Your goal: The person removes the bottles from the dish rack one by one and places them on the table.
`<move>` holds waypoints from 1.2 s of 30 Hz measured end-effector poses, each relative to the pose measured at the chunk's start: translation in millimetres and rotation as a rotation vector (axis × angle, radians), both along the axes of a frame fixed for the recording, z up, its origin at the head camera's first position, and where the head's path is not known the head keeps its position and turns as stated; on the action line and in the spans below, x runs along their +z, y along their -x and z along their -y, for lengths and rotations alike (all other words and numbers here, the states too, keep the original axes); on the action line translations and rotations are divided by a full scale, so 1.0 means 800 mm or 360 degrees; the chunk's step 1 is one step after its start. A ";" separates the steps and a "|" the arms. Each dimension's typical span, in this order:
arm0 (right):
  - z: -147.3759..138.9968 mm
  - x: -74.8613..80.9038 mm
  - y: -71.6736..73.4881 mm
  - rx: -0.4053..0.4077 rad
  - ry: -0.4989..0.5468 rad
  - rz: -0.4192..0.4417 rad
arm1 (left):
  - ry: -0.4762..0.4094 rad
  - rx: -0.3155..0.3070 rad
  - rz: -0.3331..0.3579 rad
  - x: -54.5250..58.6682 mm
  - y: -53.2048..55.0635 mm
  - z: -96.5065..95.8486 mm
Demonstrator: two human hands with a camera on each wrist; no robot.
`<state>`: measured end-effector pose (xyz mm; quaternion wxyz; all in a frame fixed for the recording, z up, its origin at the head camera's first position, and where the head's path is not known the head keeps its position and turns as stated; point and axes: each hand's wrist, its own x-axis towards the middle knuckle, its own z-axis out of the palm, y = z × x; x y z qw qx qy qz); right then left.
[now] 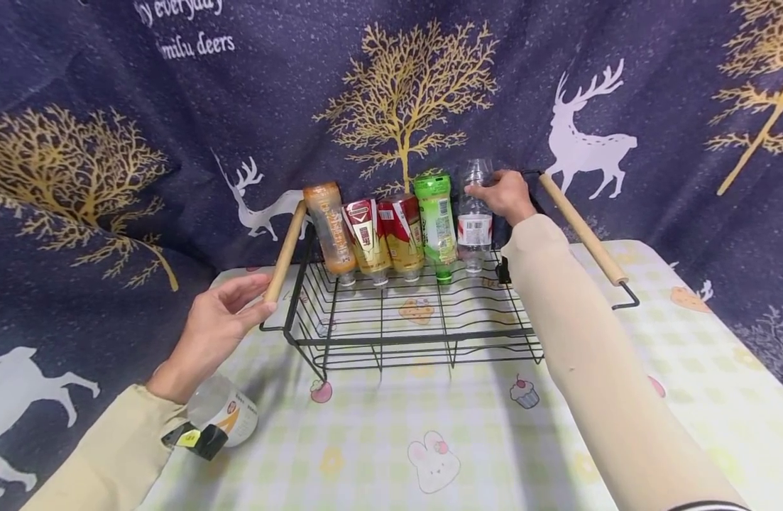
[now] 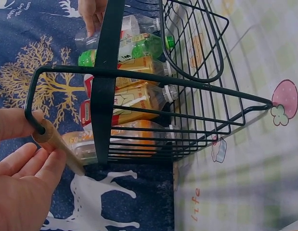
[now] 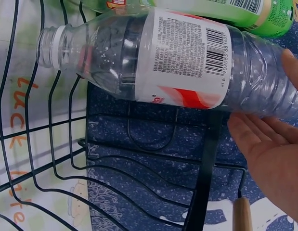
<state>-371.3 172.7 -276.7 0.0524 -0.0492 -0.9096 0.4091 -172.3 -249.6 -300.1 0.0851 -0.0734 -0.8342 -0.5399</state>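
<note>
My left hand (image 1: 215,323) holds the wooden handle (image 1: 286,252) on the left end of a black wire basket (image 1: 410,341), thumb and fingers on either side of it. At the basket's back right, my right hand (image 1: 511,199) grips a clear plastic bottle (image 1: 474,231) near its base. That bottle stands neck down, its white and red label facing me; in the right wrist view its open neck (image 3: 50,47) is over the wires. To its left lean a green bottle (image 1: 437,220), two red-and-gold bottles (image 1: 367,238) and an orange-labelled bottle (image 1: 330,227), all neck down along the back.
Below my left wrist a clear container with a white label (image 1: 238,419) lies on the checked tablecloth (image 1: 365,454). A second wooden handle (image 1: 583,227) rises at the basket's right end. Behind hangs a dark blue cloth (image 1: 270,92) with deer and trees.
</note>
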 end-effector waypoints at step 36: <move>-0.020 0.020 -0.022 -0.0018 0.0138 -0.0094 | 0.0060 0.0007 0.0007 0.001 0.002 0.001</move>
